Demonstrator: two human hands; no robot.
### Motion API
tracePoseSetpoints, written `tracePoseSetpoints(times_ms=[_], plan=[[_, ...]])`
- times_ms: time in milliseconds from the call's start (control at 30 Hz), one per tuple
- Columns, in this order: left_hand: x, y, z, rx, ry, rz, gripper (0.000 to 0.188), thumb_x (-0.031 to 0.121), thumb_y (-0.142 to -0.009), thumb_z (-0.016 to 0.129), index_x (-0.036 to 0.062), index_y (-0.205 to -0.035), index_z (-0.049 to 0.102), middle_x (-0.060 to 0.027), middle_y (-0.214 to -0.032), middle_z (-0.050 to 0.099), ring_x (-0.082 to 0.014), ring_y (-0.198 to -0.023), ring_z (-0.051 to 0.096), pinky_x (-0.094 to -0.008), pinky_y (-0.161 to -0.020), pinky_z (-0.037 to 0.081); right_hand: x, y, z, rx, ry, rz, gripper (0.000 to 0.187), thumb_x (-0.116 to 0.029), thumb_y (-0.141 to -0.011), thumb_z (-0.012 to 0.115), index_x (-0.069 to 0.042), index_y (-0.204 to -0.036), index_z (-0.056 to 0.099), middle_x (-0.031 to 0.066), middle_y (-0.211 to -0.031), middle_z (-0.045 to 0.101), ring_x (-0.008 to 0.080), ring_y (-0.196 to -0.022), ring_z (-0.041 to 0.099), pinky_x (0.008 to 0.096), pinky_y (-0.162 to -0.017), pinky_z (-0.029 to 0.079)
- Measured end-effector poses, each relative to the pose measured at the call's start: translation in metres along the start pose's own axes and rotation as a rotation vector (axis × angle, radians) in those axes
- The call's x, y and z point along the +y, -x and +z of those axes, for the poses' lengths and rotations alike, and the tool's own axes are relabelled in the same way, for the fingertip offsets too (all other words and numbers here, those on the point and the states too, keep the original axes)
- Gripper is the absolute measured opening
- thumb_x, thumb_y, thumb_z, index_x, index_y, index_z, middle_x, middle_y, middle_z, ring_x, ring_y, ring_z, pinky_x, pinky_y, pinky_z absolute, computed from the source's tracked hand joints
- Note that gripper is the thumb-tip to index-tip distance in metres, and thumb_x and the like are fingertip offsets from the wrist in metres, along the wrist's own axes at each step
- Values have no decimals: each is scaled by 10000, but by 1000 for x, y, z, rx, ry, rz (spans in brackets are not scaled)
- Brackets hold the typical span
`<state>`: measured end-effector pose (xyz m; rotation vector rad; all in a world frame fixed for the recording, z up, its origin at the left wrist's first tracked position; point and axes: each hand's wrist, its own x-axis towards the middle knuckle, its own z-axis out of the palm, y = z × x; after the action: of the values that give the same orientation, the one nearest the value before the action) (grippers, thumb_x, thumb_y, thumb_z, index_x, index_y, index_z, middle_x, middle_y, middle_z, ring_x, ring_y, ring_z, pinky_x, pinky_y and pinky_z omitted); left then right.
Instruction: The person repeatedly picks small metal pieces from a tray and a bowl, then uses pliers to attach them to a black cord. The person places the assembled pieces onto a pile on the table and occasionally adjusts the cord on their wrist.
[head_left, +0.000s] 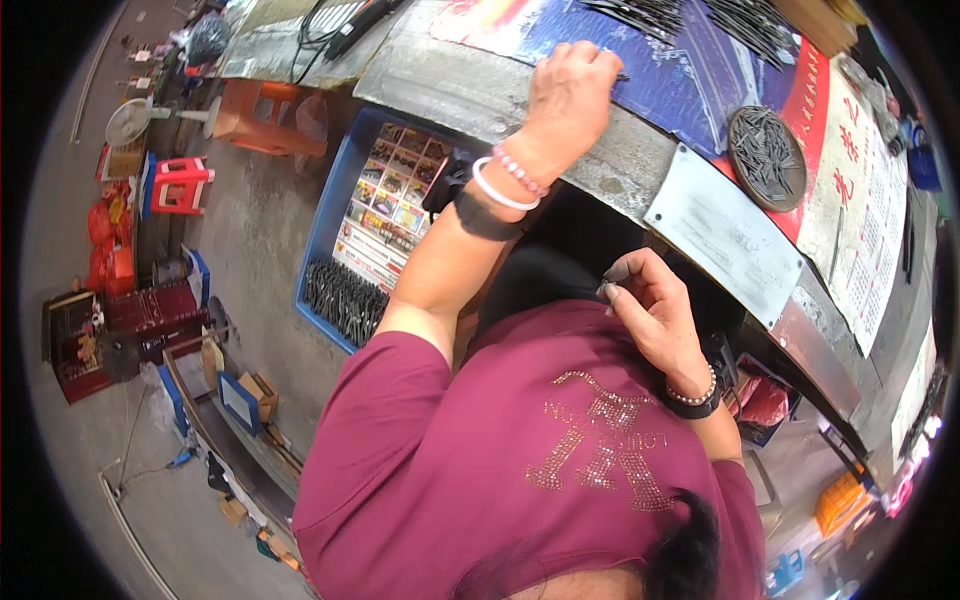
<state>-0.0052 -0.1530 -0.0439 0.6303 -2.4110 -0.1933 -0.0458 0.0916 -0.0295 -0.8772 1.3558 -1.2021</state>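
Note:
My left hand (575, 92) rests at the edge of the workbench, over a blue printed sheet (680, 100). Its fingers are curled closed, and a small dark tip shows beside them; what it belongs to is hidden. Close to my body, below the bench edge, my right hand (648, 305) pinches something small and greyish between thumb and forefinger, too small to name. To the right of the sheet sits a round dish (737, 172) filled with thin grey metal pins. Piles of dark slender metal pieces (640, 15) lie at the far side of the bench.
A pale metal plate (725, 232) lies along the bench's front edge. Left of my lap stands a blue crate (318, 235) holding many black parts (340, 298). A black cabled tool (360, 28) lies at the far left. Stools, including a red one (182, 185), stand on the floor.

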Motion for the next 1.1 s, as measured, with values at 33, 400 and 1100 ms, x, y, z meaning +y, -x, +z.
tracePoseSetpoints(times_ms=[33,400,1100], plan=[[4,-1,-1,42,40,-7,166,36,-824,571,42,-972,647,-142,-938,631,-338,-913,593,-408,-804,488,-1,-1,1,-14,20,0,89,-16,-894,556,-6,-977,523,15,-845,586,59,-748,554,207,-666,457],[40,39,-52,-454,2196,-762,231,81,-916,579,-3,-1131,565,-71,-939,626,-108,-743,588,-249,-672,512,-20,-17,23,-207,341,-595,156,27,-754,618,-2,-900,569,129,-824,573,284,-744,607,336,-663,496],[4,154,75,-685,2528,-1484,119,43,-889,548,-5,-957,634,-72,-933,651,-152,-852,610,-289,-788,497,32,-51,39,-491,828,-851,392,-40,-726,658,-77,-1111,594,82,-1247,548,294,-1176,488,414,-1016,373]])
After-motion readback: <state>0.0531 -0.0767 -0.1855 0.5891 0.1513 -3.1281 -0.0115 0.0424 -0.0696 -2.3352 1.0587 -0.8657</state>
